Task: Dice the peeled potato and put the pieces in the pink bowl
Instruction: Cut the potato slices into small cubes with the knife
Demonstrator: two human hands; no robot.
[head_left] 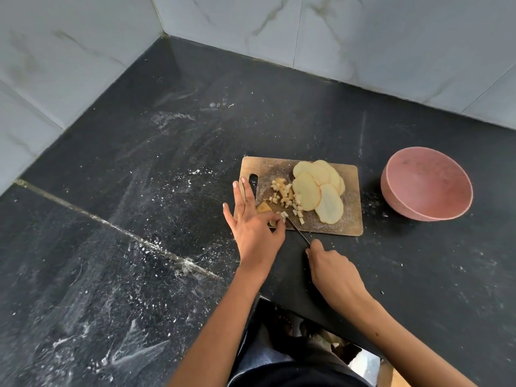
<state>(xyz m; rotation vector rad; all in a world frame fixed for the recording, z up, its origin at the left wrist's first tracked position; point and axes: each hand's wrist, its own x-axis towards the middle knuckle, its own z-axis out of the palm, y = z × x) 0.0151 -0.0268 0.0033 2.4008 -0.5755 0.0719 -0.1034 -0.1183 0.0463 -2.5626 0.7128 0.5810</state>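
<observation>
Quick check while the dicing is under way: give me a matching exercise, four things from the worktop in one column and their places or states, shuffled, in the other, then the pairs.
Things:
1. potato slices
2. diced pieces
3. pink bowl
4. knife

Places or states:
A. on the counter to the right of the cutting board, nothing visible inside
B. held by the right hand, tip on the board
C. overlapping on the right part of the board
D. scattered in the middle of the board

Pairs: 1-C, 2-D, 3-A, 4-B
</observation>
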